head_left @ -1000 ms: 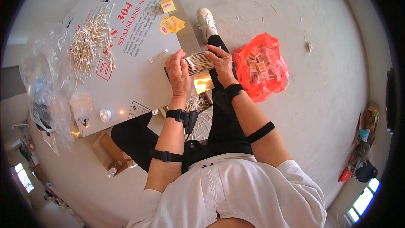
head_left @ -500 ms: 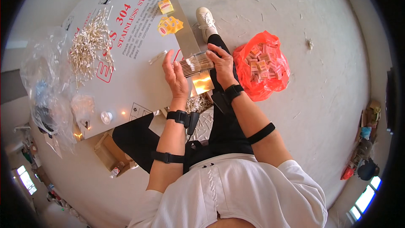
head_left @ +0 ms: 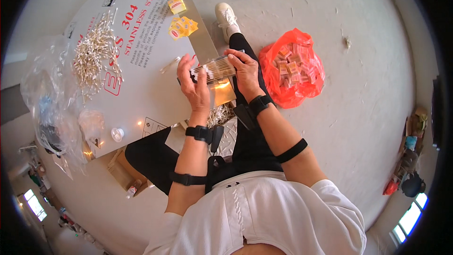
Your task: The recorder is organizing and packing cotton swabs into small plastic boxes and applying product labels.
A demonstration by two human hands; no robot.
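A bundle of cotton swabs (head_left: 218, 69), seemingly in a clear plastic sleeve or box, lies slantwise between my two hands above the table's near right corner. My left hand (head_left: 194, 89) grips its left end, thumb in front and fingers behind. At the opposite end, my right hand (head_left: 247, 73) has its thumb and fingers closed on the bundle. White swab tips show by the left thumb. A few loose swabs (head_left: 170, 64) lie on the film-covered steel tabletop (head_left: 141, 85) beside my left fingers. Under the bundle, an open box of loose swabs (head_left: 220, 114) is partly hidden.
A big swab pile (head_left: 96, 59) and a clear plastic bag (head_left: 47, 89) occupy the table's left. Yellow packets (head_left: 183, 27) and a small yellow box (head_left: 177, 5) sit near its far right edge. On the floor, a red plastic bag (head_left: 292, 68) holds small orange packs. A cardboard box (head_left: 123, 172) stands below.
Both hands have shifted slightly left with the bundle. My left fingers have curled in closer around its end, where white tips now show. The whole view has shifted a little.
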